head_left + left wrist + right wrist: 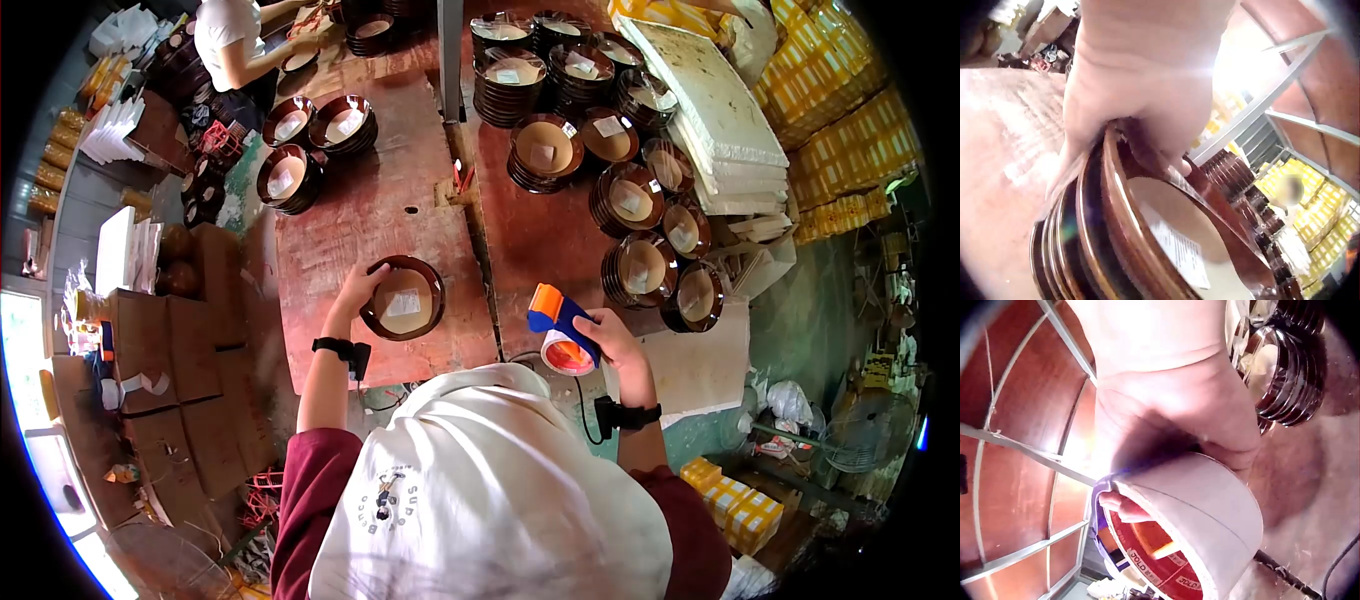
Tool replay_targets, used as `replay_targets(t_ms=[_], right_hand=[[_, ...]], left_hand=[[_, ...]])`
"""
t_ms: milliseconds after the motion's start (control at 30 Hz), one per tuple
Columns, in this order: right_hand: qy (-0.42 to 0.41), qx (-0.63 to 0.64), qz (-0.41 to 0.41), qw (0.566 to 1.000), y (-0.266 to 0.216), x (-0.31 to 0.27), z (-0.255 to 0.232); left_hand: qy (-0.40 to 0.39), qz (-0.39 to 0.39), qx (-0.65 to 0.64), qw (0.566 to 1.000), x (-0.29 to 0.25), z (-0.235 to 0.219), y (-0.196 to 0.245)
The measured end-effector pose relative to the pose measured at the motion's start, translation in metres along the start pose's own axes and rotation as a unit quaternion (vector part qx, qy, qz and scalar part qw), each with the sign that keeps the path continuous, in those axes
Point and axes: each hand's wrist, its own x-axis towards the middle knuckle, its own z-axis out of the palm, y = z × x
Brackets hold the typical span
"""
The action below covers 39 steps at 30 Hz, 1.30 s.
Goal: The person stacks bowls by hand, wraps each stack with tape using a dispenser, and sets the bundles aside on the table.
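A stack of brown-rimmed bowls (430, 318) stands near the front of the red table, a white paper label (403, 303) lying in the top bowl. My left hand (358, 288) grips the left side of the stack; in the left wrist view its thumb reaches inside the rim and its fingers run down the outside of the bowls (1088, 231). To the right, my right hand (615, 342) holds a blue and orange tape dispenser (556, 312) above the table edge. A wide tape roll (1204, 512) with a red printed core sits in the dispenser.
Several bowl stacks (640, 268) crowd the right side, beside white foam boards (705, 95). More stacks (290, 178) stand at the back left. A metal post (451, 60) rises at the table gap. Another person (228, 40) works at the far left.
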Motion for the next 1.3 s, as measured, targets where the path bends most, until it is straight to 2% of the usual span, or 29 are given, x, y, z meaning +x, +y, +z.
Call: replay_targets(t_ms=[100, 200, 333, 367, 467, 500, 533, 600, 633, 700, 733, 800, 833, 933, 1000, 1167, 1267, 1300], right_hand=[[0.003, 0.014, 0.011, 1.000, 0.017, 0.003, -0.001], [-0.003, 0.011, 0.008, 1.000, 0.026, 0.012, 0.000], [0.003, 0.007, 0.012, 1.000, 0.027, 0.022, 0.000], [0.009, 0.002, 0.013, 1.000, 0.024, 0.025, 0.000], [0.029, 0.007, -0.006, 1.000, 0.012, 0.028, 0.006], [0.028, 0.008, -0.004, 1.000, 0.014, 0.028, 0.003], [0.028, 0.008, -0.002, 1.000, 0.016, 0.030, -0.002], [0.035, 0.008, 0.003, 0.999, 0.020, 0.029, -0.009], [0.040, 0.007, 0.005, 0.999, 0.021, 0.029, -0.010], [0.043, 0.005, 0.008, 0.999, 0.023, 0.028, -0.013], [0.042, 0.005, 0.010, 0.999, 0.025, 0.027, -0.013], [0.041, 0.013, 0.000, 0.999, 0.026, 0.025, -0.014], [0.043, 0.022, -0.008, 0.999, 0.027, 0.023, -0.015], [0.062, 0.030, -0.009, 0.998, 0.041, 0.016, -0.019], [0.078, 0.027, 0.000, 0.997, 0.044, 0.015, -0.019], [0.084, 0.037, 0.007, 0.996, 0.050, 0.016, -0.017], [0.073, 0.063, -0.005, 0.995, 0.045, 0.007, -0.011], [0.077, 0.060, -0.010, 0.995, 0.047, 0.005, -0.011]], left_hand=[[0.044, 0.017, -0.055, 0.997, -0.003, 0.004, -0.018], [0.140, -0.003, -0.131, 0.981, -0.016, 0.016, -0.039], [0.226, 0.015, -0.157, 0.961, -0.034, 0.025, -0.064], [0.225, -0.003, -0.169, 0.960, -0.036, 0.025, -0.068], [0.246, 0.037, 0.000, 0.969, -0.033, 0.018, -0.065], [0.256, 0.094, 0.016, 0.962, -0.019, 0.013, -0.069], [0.251, 0.177, 0.112, 0.945, -0.017, 0.019, -0.044], [0.230, 0.336, 0.293, 0.865, -0.028, 0.042, 0.038], [0.138, 0.304, 0.355, 0.873, -0.027, 0.056, 0.060], [-0.043, 0.229, 0.465, 0.854, -0.019, 0.081, 0.090], [-0.101, 0.192, 0.547, 0.809, -0.009, 0.091, 0.094], [-0.214, 0.113, 0.687, 0.685, 0.009, 0.107, 0.095], [-0.198, 0.156, 0.688, 0.680, 0.010, 0.107, 0.091], [-0.204, 0.147, 0.697, 0.672, 0.016, 0.114, 0.091], [-0.245, 0.068, 0.707, 0.660, 0.027, 0.118, 0.092], [-0.346, -0.091, 0.685, 0.635, 0.108, 0.116, 0.029], [-0.277, -0.059, 0.681, 0.675, 0.097, 0.126, 0.042], [-0.279, -0.094, 0.654, 0.697, 0.093, 0.129, 0.049]])
